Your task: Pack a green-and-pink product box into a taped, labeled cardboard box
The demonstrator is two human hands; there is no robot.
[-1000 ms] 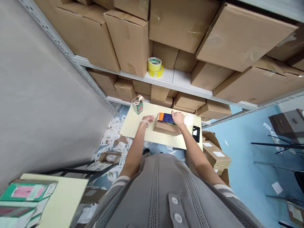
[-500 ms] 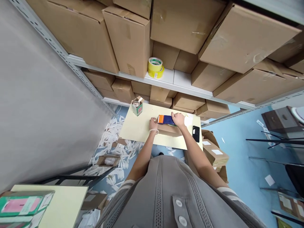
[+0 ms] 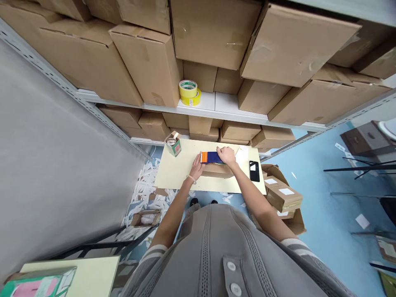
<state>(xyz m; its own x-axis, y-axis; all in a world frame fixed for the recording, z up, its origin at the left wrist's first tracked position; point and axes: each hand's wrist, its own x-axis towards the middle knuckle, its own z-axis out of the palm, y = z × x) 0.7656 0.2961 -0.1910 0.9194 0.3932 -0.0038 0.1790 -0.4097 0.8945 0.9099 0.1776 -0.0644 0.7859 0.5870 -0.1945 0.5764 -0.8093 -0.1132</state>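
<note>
Fingers of the right hand [image 3: 227, 155] curl over the blue-and-orange tape dispenser [image 3: 213, 157], while the left hand [image 3: 196, 168], fingers nearly straight, rests at the left end of the brown box [image 3: 215, 171] beneath it on the tabletop [image 3: 173, 177]. The dispenser looks light and rigid, best held by its smooth blue end; the box's matte, straight-sided cardboard probably dents if squeezed.

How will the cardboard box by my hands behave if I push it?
The cardboard box should feel fairly stiff, since its near side looks flat. It will probably slide rather than roll, lying on a flat face on the table. Its weight is hard to judge, as its contents don't show.
</note>
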